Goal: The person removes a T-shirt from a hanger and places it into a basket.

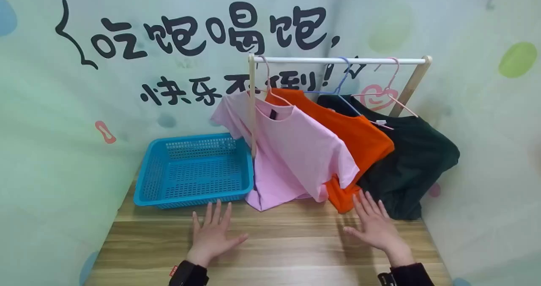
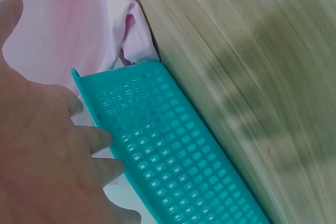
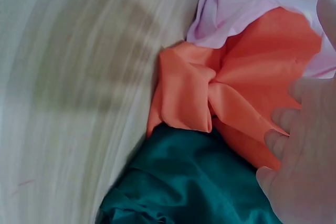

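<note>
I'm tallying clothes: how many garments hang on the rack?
3: pink garment at the left, orange garment in the middle, dark green garment at the right.

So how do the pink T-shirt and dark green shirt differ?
The pink T-shirt is pale, the dark green shirt much darker. The pink one hangs left on the white rail, the green one right. The orange shirt sits partly behind the pink one, partly in front of the green one. Both hang from that rail.

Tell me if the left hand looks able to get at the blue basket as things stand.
Yes, most likely: the left hand is spread, holds nothing and is just in front of the blue basket, with nothing visible between them.
</note>
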`<state>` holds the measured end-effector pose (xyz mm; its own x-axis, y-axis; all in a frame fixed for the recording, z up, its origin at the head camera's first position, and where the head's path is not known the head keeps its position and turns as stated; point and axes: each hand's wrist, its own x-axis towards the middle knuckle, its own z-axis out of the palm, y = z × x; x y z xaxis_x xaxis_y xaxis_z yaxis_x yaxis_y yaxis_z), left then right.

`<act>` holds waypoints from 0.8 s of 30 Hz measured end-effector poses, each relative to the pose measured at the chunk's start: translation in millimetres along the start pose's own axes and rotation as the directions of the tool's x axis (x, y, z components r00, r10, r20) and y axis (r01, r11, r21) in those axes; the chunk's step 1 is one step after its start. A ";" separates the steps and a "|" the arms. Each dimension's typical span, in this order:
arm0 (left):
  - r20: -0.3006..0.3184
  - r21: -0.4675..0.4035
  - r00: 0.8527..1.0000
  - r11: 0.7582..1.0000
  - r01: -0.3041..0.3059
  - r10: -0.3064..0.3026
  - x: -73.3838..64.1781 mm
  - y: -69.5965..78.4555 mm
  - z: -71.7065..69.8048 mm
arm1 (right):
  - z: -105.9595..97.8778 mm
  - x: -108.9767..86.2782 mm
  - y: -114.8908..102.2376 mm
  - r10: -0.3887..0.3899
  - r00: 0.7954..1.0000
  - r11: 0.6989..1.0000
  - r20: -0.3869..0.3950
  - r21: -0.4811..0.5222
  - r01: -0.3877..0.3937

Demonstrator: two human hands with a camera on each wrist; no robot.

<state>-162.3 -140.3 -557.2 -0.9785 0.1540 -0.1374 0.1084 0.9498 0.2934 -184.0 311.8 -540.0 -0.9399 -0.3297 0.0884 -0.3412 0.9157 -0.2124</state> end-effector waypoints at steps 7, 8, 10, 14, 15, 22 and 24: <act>-0.005 0.003 1.000 1.000 -0.013 0.013 0.1 0.3 -9.4 | -22.3 11.8 2.9 0.037 0.999 0.999 -0.012 -0.014 -0.037; -0.012 -0.003 1.000 1.000 -0.021 0.021 -0.3 0.5 -12.3 | -28.0 14.5 2.6 0.038 0.999 0.999 -0.022 -0.013 -0.038; -0.032 -0.006 0.999 0.999 -0.039 0.038 -1.1 0.9 -19.0 | -39.5 20.3 1.6 0.039 0.998 0.999 -0.046 -0.008 -0.040; -0.061 -0.019 0.996 0.997 -0.071 0.070 -1.2 0.6 -32.5 | -63.6 33.4 -2.0 0.030 0.995 1.000 -0.092 -0.002 -0.030; -0.064 -0.013 0.995 0.997 -0.075 0.074 -0.5 0.4 -35.5 | -69.7 36.7 -3.5 0.025 0.994 1.000 -0.103 -0.003 -0.026; -0.066 0.041 0.990 0.992 -0.121 0.124 8.7 1.1 -55.1 | -108.9 59.6 -21.3 -0.023 0.988 0.999 -0.152 0.022 0.027; -0.077 0.050 0.987 0.989 -0.139 0.142 12.6 2.4 -61.0 | -119.1 66.7 -28.3 -0.057 0.983 0.998 -0.174 0.026 0.062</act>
<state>-185.1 -152.7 -500.5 -0.9636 0.2664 -0.0209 0.2519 0.9317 0.2617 -235.8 291.3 -412.2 -0.9030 -0.3361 0.2678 -0.3990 0.8871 -0.2321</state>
